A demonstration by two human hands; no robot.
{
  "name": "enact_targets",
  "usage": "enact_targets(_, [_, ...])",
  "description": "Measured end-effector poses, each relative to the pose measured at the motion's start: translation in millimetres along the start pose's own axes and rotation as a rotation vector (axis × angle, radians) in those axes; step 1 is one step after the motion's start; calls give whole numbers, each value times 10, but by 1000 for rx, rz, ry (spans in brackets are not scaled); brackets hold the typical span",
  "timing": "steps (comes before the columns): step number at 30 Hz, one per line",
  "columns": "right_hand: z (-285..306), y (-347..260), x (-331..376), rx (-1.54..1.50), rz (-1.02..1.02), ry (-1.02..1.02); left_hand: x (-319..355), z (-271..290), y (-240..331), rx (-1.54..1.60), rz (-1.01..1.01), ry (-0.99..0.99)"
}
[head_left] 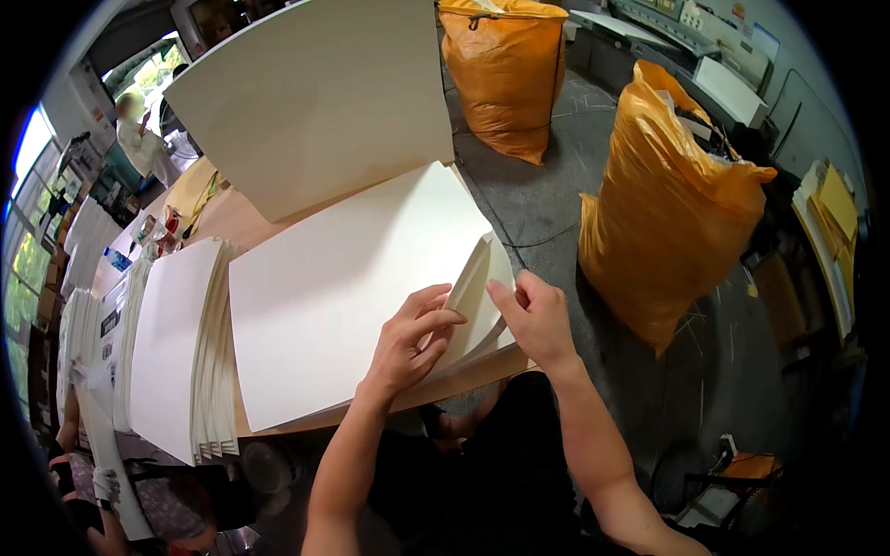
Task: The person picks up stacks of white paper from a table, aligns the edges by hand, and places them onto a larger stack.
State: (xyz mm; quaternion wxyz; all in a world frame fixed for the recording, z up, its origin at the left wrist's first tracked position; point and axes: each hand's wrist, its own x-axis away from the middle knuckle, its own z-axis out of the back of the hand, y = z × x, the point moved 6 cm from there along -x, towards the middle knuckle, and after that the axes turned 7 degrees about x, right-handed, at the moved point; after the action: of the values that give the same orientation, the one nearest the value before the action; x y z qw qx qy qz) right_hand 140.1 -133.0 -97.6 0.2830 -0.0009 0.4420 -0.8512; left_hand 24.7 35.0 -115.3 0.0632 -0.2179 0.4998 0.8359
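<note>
A large white sheet (343, 287) lies on the table in front of me, with its right edge folded up into a curled flap (471, 278). Against the left side of this flap rests my left hand (405, 341), its fingers bent but apart. My right hand (542, 320) pinches the outer right edge of the white sheets between thumb and fingers. How many layers it holds is hidden.
A big pale board (324, 102) stands upright behind the sheet. Stacked white sheets (171, 343) lie to the left. Two orange sacks (505, 79), (667, 213) stand on the floor at right. A person (144, 144) stands far left; another person's gloved hand (107, 484) is lower left.
</note>
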Motion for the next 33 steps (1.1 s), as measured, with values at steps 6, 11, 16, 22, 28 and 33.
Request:
enact_targets(6, [-112, 98, -63, -810, -335, -261, 26, -17, 14, -15, -56, -14])
enact_targets(11, [-100, 135, -70, -820, -303, -295, 7, -16, 21, -2, -43, -8])
enact_targets(16, [-54, 112, -47, -842, -240, -288, 3, 14, 27, 53, -38, -9])
enact_targets(22, [-51, -36, 10, 166, 94, -16, 28, -22, 74, 19, -42, 91])
enact_targets(28, [-116, 82, -101, -833, -305, -258, -12, -17, 87, -87, -92, -22])
enact_targets(33, [-143, 76, -114, -870, -294, -278, 12, -24, 87, -23, -67, 27])
